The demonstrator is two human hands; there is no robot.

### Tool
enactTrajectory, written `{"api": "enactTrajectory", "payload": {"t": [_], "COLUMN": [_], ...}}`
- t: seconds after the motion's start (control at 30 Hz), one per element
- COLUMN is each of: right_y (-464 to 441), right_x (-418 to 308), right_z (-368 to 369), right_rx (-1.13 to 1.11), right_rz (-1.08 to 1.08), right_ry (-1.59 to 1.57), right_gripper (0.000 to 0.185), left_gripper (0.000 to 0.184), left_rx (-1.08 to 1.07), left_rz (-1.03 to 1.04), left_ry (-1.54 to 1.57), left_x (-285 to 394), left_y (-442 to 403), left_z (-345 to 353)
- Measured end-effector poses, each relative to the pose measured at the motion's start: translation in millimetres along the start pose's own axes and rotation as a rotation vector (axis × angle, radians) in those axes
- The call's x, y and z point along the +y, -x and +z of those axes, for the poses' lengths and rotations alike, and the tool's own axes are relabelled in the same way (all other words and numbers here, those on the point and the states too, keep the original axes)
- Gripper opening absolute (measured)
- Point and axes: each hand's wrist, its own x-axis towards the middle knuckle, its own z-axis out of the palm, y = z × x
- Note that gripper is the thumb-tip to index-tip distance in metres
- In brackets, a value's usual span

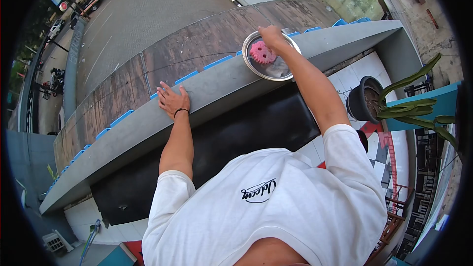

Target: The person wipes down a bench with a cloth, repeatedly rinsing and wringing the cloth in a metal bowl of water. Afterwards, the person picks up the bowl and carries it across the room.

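My right hand (272,37) is closed over the far rim of a round metal bowl (245,51), which is on or just above the grey ledge (217,84). Inside the bowl lies a pink sponge (262,52) with a scalloped edge and dark holes. Something pale and shiny is beside it, too unclear to name. My left hand (173,100), with a dark band at the wrist, rests on the ledge to the left of the bowl. Its fingers are spread and it holds nothing.
Beyond the ledge runs a stained brown sloping surface (172,54) with blue pieces along its near edge, then a paved yard (148,15). A black covered surface (236,133) lies below the ledge. At right stands a potted plant (364,99) with long leaves.
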Motion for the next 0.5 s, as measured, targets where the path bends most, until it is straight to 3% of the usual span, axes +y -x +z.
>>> {"api": "enactTrajectory", "payload": {"t": [0.27,0.33,0.4,0.43,0.5], "right_y": [20.0,8.1,13.2,16.6,-66.4], "right_x": [-80.1,-56.2,-6.2,26.1,85.8], "right_z": [-59.8,-55.9,-33.0,-18.2,-6.6], "right_rx": [0.179,0.169,0.17,0.195,0.28], "right_rz": [-0.448,-0.573,-0.574,-0.518,-0.645], "right_ry": [0.189,0.535,0.668,0.625,0.615], "right_gripper": [0.048,0.049,0.046,0.042,0.038], "left_gripper": [0.083,0.083,0.083,0.083,0.083], "left_rx": [0.036,0.03,0.018,0.018,0.046], "left_rz": [0.017,0.017,0.008,0.008,0.004], "left_ry": [-0.008,-0.013,-0.015,-0.005,0.04], "left_x": [-0.9,0.8,-6.4,-9.0,10.7], "left_y": [-2.3,-4.9,4.2,4.7,-9.9], "left_z": [6.6,5.4,5.1,5.0,8.1]}}
